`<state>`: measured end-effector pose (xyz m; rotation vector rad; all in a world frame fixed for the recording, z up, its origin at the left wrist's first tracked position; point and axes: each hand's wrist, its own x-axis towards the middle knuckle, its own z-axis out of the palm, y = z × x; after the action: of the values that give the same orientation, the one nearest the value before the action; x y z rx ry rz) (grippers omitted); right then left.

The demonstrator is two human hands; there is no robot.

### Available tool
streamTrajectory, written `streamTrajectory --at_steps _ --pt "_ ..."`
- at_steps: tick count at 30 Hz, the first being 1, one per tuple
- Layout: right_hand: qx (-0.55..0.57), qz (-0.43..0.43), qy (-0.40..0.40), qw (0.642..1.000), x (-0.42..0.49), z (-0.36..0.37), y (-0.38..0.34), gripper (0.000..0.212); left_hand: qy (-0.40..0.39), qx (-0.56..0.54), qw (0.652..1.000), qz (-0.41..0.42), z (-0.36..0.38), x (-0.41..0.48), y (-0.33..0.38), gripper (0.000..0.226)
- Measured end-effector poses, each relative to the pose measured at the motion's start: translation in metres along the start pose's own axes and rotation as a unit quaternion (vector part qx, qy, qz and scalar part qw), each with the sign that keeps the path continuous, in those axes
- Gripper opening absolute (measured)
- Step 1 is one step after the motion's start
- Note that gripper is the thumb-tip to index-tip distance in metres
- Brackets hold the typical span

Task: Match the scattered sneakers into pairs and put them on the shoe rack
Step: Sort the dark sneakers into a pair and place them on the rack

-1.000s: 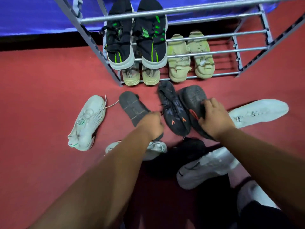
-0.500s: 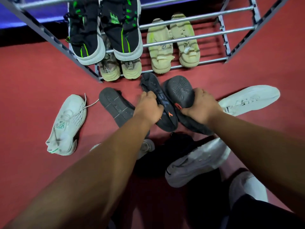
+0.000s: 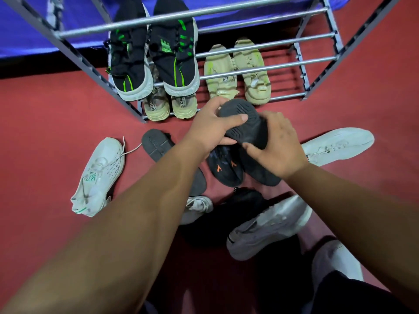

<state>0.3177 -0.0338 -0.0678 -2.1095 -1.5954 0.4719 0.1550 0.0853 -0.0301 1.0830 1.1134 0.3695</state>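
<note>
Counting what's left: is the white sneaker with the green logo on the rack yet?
No, the white sneaker lies on the red floor, outside the shoe rack.

low on the shoe rack (image 3: 286, 97), left end: beige shoe (image 3: 184, 106) toe reads "s cra…"; left neighbour (image 3: 156, 108), "rapp…". other marks unreadable.

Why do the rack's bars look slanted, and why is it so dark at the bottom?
Head view: the wide-angle lens splays the bars of the shoe rack. Also head view: shadow swallows the black shoe at the bottom, and the right hand is slightly blurred.
</note>
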Motion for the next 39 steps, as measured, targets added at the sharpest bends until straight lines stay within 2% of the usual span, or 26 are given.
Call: streamTrajectory --at_steps 3,5,7,10,12,14,16,19,21,23,24,27,29,32,36,37,39 --pt "0.036 -0.002 0.02 0.999 0.014 -0.015 0.006 0.056 -0.012 0.002 0.996 0.087 -0.005 -0.003 0.007 0.039" --pt "0.04 0.022 0.041 0.998 0.022 -0.019 0.011 0.047 -0.01 0.064 0.984 0.167 -0.006 -0.003 0.007 0.044" --pt "0.034 0.069 0.061 0.995 0.024 -0.02 0.016 0.039 -0.021 0.158 0.966 0.206 -0.006 0.0 0.001 0.047" --pt "0.091 0.196 -0.002 0.976 0.022 -0.011 0.024 0.018 -0.116 0.343 0.912 0.194 -0.013 0.004 -0.026 0.052" --pt "0.097 0.24 -0.066 0.964 0.016 -0.001 0.03 0.023 -0.179 0.403 0.888 0.134 -0.018 0.002 -0.05 0.054" --pt "0.081 0.247 -0.111 0.959 0.007 0.006 0.032 0.027 -0.174 0.363 0.911 0.084 -0.021 -0.001 -0.068 0.053" --pt "0.07 0.238 -0.136 0.959 -0.001 0.013 0.031 0.025 -0.142 0.286 0.945 0.07 -0.022 0.0 -0.076 0.052" --pt "0.084 0.241 -0.153 0.955 -0.003 0.022 0.022 0.023 -0.105 0.193 0.974 0.049 -0.023 0.005 -0.073 0.046" --pt "0.121 0.266 -0.148 0.945 0.001 0.024 0.014 0.033 -0.056 0.09 0.994 0.014 -0.023 0.009 -0.067 0.043" --pt "0.178 0.307 -0.133 0.925 0.005 0.022 0.004 0.045 -0.011 -0.026 0.999 -0.045 -0.022 0.013 -0.061 0.039" --pt "0.208 0.325 -0.125 0.914 0.007 0.02 0.001 0.048 -0.015 -0.057 0.996 -0.074 -0.022 0.013 -0.059 0.039" --pt "0.251 0.347 -0.145 0.892 0.007 0.016 -0.003 0.05 -0.105 -0.042 0.984 -0.138 -0.022 0.013 -0.062 0.041" --pt "0.25 0.357 -0.173 0.883 0.006 0.013 0.001 0.048 -0.138 -0.035 0.977 -0.157 -0.019 0.011 -0.063 0.041" --pt "0.184 0.329 -0.217 0.901 0.002 0.005 0.001 0.035 -0.123 -0.031 0.977 -0.173 -0.011 0.008 -0.064 0.041" --pt "0.174 0.302 -0.198 0.916 -0.011 0.006 -0.011 0.024 -0.099 0.022 0.978 -0.182 -0.007 0.001 -0.061 0.051" --pt "0.187 0.306 -0.193 0.913 -0.016 0.009 -0.017 0.028 -0.085 0.033 0.979 -0.185 -0.007 -0.001 -0.059 0.045" --pt "0.162 0.307 -0.2 0.916 -0.028 0.02 -0.029 0.055 -0.066 0.062 0.977 -0.192 -0.01 -0.006 -0.058 0.03"
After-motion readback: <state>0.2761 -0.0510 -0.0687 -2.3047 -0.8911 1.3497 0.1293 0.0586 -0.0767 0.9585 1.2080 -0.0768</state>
